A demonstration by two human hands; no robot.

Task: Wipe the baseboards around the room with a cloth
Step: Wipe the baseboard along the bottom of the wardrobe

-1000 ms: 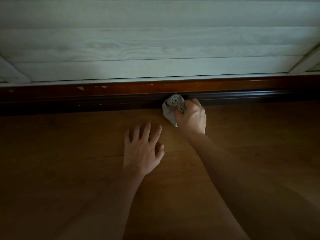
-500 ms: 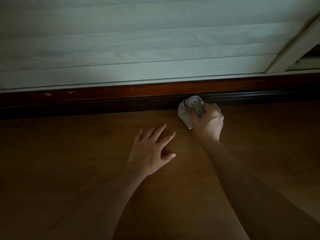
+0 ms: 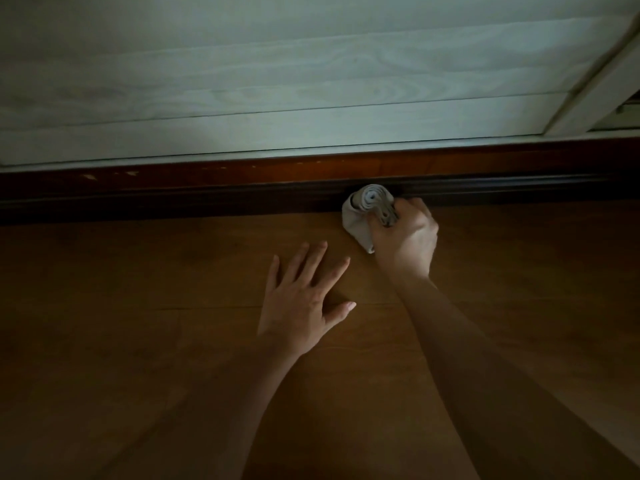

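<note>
Risk: the cloth [image 3: 358,220], bunched into a tight wad, is probably touching only a narrow strip of the baseboard [image 3: 207,199], so its upper ledge may be getting missed (dim light is hiding dust).
Right hand [image 3: 407,237]: fingers clenching the cloth, pressing it against the baseboard at floor level.
Left hand [image 3: 301,306]: lying flat on the floor [image 3: 138,341], fingers spread and released, bracing.

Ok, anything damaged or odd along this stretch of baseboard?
Yes: the baseboard has pale chipped spots on its reddish upper band, far left of the cloth the right hand grips. They look like flaked finish, though the light is dim. Nothing else stands out.
</note>
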